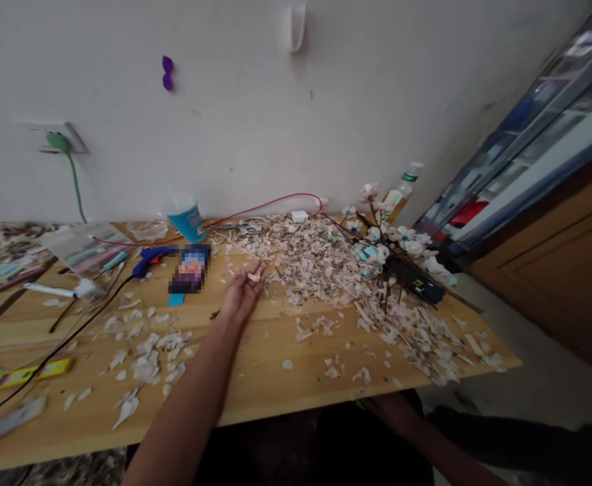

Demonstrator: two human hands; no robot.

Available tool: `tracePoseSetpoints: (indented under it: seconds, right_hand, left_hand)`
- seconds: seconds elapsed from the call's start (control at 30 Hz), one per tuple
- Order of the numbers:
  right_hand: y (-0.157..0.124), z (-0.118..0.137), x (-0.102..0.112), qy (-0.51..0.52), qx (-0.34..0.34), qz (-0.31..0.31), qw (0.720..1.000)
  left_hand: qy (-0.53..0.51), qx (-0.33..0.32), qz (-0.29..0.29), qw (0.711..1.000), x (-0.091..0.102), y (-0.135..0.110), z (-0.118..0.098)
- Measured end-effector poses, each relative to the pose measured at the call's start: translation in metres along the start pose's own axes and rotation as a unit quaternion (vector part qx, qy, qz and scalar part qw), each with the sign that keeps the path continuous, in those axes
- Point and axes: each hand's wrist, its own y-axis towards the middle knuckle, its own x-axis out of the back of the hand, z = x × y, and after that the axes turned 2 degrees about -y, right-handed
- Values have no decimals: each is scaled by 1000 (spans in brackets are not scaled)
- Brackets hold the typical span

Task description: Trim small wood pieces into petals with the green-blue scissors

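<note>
My left hand reaches across the wooden table, palm up, fingers together, with a small pale shell piece at its fingertips by the edge of a big heap of shell fragments. My right hand sits low at the table's front edge; its fingers are hidden under the board. A branch with white and pale-blue shell flowers lies on the heap's right side.
A blue glue gun and black cord, a phone, a blue cup, a red wire, a bottle, a yellow strip, a smaller pile of shell pieces. Wall behind, cabinet at right.
</note>
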Motion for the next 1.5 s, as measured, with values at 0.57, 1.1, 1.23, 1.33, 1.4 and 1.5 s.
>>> tracePoseSetpoints:
  seconds: [0.57, 1.1, 1.23, 1.33, 1.4, 1.5]
  right_hand:
    - [39, 231, 11, -119, 103, -259, 953]
    - [148, 203, 15, -200, 44, -261, 943]
    - [148, 203, 16, -189, 54, -258, 946]
    - [147, 204, 15, -190, 57, -251, 947]
    - [147, 203, 15, -192, 56, -246, 948]
    - [147, 203, 14, -194, 54, -238, 950]
  left_hand:
    - [-59, -8, 29, 998, 6, -13, 11]
    - [30, -55, 48, 997, 7, -8, 24]
    - [33, -82, 31, 996, 6, -7, 25]
    - [56, -74, 38, 995, 3, -8, 26]
    - [75, -69, 42, 994, 1, -10, 27]
    - [93, -80, 44, 991, 0, -11, 28]
